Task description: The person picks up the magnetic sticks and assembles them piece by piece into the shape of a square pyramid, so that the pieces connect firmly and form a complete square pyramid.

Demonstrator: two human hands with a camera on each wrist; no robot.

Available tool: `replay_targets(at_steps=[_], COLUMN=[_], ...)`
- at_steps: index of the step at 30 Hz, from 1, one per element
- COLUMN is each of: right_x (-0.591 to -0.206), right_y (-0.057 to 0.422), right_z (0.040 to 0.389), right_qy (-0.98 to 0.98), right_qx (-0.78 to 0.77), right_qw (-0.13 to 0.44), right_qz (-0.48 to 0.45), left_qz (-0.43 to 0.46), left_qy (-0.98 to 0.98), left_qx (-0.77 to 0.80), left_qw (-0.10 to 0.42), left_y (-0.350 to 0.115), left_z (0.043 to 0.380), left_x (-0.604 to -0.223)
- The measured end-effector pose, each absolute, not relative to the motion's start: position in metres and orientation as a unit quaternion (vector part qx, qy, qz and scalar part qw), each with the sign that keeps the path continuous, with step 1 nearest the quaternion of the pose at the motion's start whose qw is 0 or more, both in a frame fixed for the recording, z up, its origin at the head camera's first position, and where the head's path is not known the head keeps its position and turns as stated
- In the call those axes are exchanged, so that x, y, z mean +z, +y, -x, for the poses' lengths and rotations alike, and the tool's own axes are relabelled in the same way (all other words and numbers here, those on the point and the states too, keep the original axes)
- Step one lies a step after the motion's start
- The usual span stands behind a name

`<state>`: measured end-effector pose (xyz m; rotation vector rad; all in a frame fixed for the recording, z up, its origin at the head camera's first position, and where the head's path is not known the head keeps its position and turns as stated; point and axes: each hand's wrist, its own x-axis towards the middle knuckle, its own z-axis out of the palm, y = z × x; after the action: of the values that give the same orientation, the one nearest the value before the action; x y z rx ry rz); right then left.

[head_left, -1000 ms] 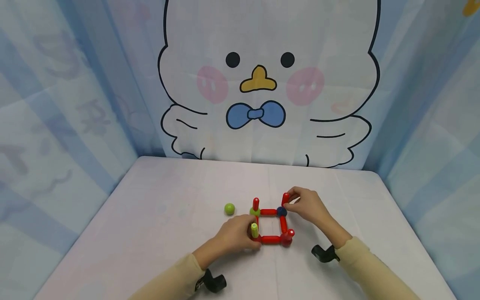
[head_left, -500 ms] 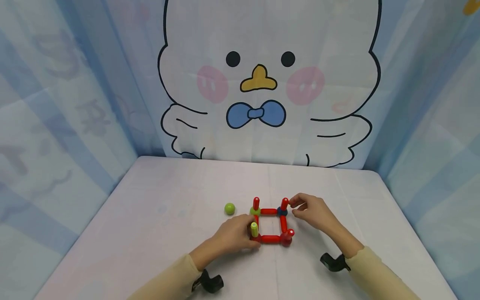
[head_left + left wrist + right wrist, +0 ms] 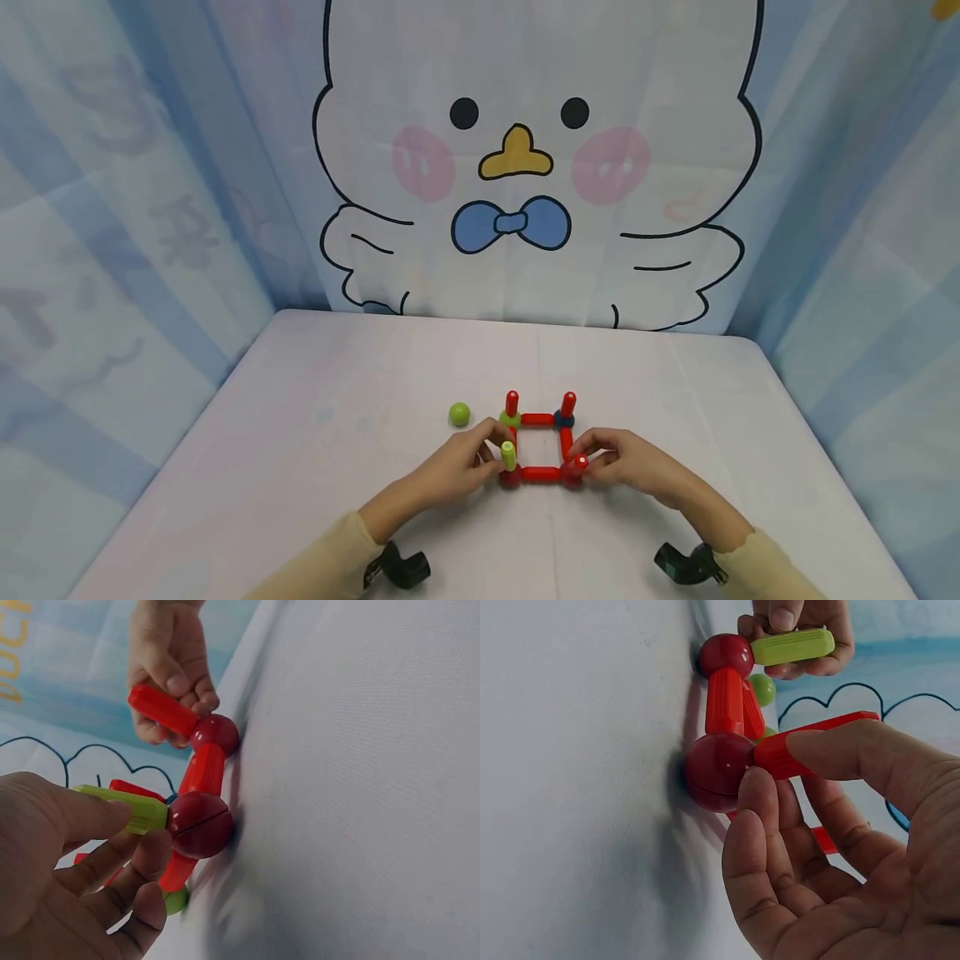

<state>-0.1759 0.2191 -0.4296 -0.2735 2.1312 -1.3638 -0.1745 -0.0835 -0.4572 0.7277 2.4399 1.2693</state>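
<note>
A square frame of red rods [image 3: 540, 474] joined by balls lies on the table. Its front corners are dark red balls [image 3: 201, 825]; the back ones are a green ball [image 3: 510, 420] and a dark blue ball [image 3: 564, 419]. A rod stands up from each corner. My left hand [image 3: 457, 467] pinches the upright yellow-green rod [image 3: 127, 806] at the front left corner. At the front right corner my right hand [image 3: 630, 462] pinches the upright red rod [image 3: 780, 754], thumb along it and fingertips close to the dark red ball [image 3: 718, 772].
A loose green ball [image 3: 459, 414] rests on the table [image 3: 337, 392] left of the frame's back corner. Behind the table hangs a curtain [image 3: 517, 283] with a cartoon bird. Black wrist cameras [image 3: 686, 564] sit below both sleeves.
My right hand has let go of the back right upright rod and come forward to the front right one. My left hand has shifted its hold at the front left corner.
</note>
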Motion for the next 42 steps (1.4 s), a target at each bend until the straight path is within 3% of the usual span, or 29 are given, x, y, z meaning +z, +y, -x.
replay_targets(at_steps=[10,16,28,42], right_x=[-0.435,-0.439,-0.444,-0.445], right_y=[0.213,0.204,0.18,0.173], right_z=[0.174,0.172,0.17,0.171], right_qy=[0.808,0.847,0.901,0.912], right_qx=[-0.511,-0.478,-0.418,-0.4], right_qw=[0.277,0.218,0.099,0.081], right_qz=[0.093,0.084,0.054,0.046], left_qz=[-0.246,-0.225,-0.222,-0.214], left_qy=[0.846,0.849,0.869,0.879], left_qx=[0.457,0.461,0.432,0.419], left_qw=[0.121,0.13,0.098,0.075], left_y=[-0.082,-0.077,-0.062,-0.053], left_z=[0.174,0.177,0.185,0.188], left_x=[-0.458,-0.457,-0.463,-0.465])
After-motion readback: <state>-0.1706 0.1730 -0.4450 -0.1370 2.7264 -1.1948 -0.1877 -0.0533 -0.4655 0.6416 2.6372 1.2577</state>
